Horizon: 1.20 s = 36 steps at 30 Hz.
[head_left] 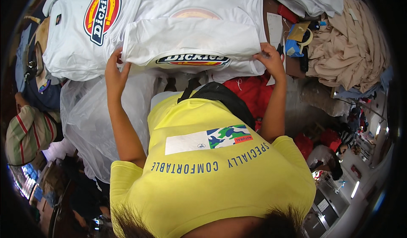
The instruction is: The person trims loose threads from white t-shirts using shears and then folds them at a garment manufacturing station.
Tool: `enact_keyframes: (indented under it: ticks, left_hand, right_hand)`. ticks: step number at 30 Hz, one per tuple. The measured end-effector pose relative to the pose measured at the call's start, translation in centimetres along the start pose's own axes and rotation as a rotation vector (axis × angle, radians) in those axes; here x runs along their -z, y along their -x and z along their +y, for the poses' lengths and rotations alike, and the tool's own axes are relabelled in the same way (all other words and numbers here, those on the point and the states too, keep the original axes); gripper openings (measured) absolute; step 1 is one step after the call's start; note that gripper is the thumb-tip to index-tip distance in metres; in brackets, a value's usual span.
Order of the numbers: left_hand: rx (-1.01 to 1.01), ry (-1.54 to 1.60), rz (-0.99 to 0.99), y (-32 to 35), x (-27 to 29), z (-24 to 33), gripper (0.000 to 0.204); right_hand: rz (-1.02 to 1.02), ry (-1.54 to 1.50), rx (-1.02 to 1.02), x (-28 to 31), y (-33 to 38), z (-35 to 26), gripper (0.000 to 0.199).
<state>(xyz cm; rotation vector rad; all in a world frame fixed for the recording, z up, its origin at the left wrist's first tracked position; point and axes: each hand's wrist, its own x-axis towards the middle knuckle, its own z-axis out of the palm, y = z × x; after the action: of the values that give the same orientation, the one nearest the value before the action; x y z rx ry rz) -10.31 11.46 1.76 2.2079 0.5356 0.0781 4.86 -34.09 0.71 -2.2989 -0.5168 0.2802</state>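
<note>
A white T-shirt (190,36) with a colourful printed logo lies in front of me, its near part folded over so the print shows only in strips above and below the fold. My left hand (116,68) pinches the fold's left end between thumb and fingers. At the right end, my right hand (271,62) grips the same cloth, thumb underneath. The fabric is stretched between both hands at the near edge of the table. Another white T-shirt (70,38) with the same round print lies flat just left of my left hand.
Clear plastic sheeting (97,119) hangs below the table's near edge at left; red cloth (248,94) lies to the right of my body. Beyond my right hand are a tape roll (306,38) and heaped beige cloth (347,43). A person in a striped sleeve (32,132) is at far left.
</note>
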Motion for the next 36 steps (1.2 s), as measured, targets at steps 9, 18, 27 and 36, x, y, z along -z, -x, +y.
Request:
enact_keyframes:
  ticks: [9, 18, 27, 36]
  left_hand:
    - [-0.247, 0.344, 0.242, -13.8, 0.5, 6.4, 0.059]
    - [-0.004, 0.202, 0.309, 4.3, -4.8, -8.1, 0.034]
    - [-0.089, -0.019, -0.076, 3.1, -4.5, -11.8, 0.042]
    - [0.065, 0.36, 0.01, -1.5, 10.7, -6.2, 0.045]
  right_hand:
    - [0.445, -0.685, 0.019, 2.2, -11.7, -4.5, 0.043]
    - [0.187, -0.226, -0.417, -1.6, 9.5, 1.9, 0.026]
    - [0.156, -0.034, -0.292, -4.7, 10.2, 2.5, 0.036]
    - [0.121, -0.826, -0.349, 4.9, 8.7, -1.4, 0.018]
